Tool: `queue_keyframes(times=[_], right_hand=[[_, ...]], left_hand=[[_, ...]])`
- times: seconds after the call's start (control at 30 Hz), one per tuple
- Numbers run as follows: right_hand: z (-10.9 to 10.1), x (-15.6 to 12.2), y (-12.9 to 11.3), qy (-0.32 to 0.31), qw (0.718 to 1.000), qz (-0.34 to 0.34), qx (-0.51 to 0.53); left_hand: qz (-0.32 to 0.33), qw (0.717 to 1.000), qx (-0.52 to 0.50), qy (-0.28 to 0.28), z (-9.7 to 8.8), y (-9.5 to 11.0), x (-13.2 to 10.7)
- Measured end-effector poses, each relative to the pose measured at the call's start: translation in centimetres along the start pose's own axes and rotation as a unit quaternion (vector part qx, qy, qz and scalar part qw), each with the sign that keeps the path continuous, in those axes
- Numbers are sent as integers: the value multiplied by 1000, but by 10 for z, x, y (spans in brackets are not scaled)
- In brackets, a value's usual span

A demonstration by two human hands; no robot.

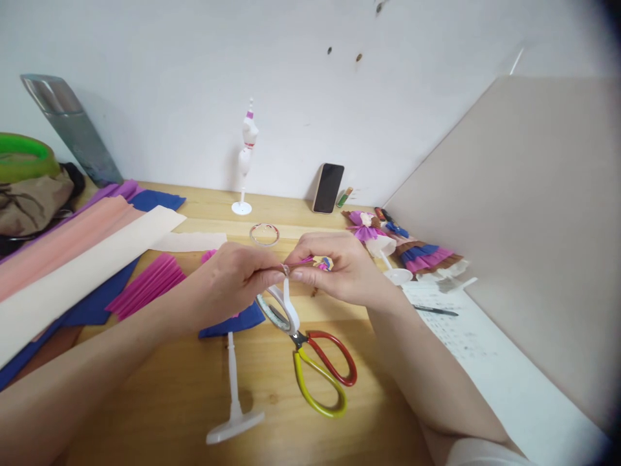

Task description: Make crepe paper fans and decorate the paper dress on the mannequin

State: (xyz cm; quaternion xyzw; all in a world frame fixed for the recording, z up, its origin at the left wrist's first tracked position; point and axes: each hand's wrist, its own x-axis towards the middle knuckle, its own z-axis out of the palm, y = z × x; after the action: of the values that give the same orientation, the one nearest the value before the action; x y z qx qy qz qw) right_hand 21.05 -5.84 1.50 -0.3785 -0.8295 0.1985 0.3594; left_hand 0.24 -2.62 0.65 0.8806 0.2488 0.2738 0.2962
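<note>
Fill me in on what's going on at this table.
A person is working with both hands: the left hand and right hand meet fingertip to fingertip, pinching a small brownish piece whose details are mostly hidden. In the picture, open-handled scissors and what looks like a tape roll show just below the hands. A pleated pink piece lies to the left, and a small white mannequin stands by the wall.

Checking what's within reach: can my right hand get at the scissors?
Probably yes: the scissors lie nearby, handles uncovered; the white roll overlaps only the blade end. Your right hand is pinching a brown strip, though.
</note>
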Motion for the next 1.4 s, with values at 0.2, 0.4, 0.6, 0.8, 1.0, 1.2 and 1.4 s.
queue_keyframes(times=[0.2, 0.4, 0.6, 0.8, 1.0, 1.2, 1.4], right_hand=[[0, 1, 5, 6, 999, 12, 29], [0, 2, 9, -9, 997, 12, 78], [-4, -2, 25, 24, 981, 85, 173], [18, 4, 29, -51, 950, 78, 296], [47, 4, 21, -87, 915, 166, 357], [44, 2, 15, -19, 920, 196, 338], [29, 0, 0, -20, 943, 197, 267]], left_hand=[[-25, 1000, -6, 4, -2, 7, 3], [-4, 1000, 13, 17, 1, 4, 2], [-27, 999, -13, 19, -1, 3, 3], [10, 992, 61, 110, -5, 3, 2], [27, 984, 118, 128, -5, -1, 1], [19, 974, 180, 134, -10, -3, 2], [6, 947, 296, 128, -15, -14, 2]])
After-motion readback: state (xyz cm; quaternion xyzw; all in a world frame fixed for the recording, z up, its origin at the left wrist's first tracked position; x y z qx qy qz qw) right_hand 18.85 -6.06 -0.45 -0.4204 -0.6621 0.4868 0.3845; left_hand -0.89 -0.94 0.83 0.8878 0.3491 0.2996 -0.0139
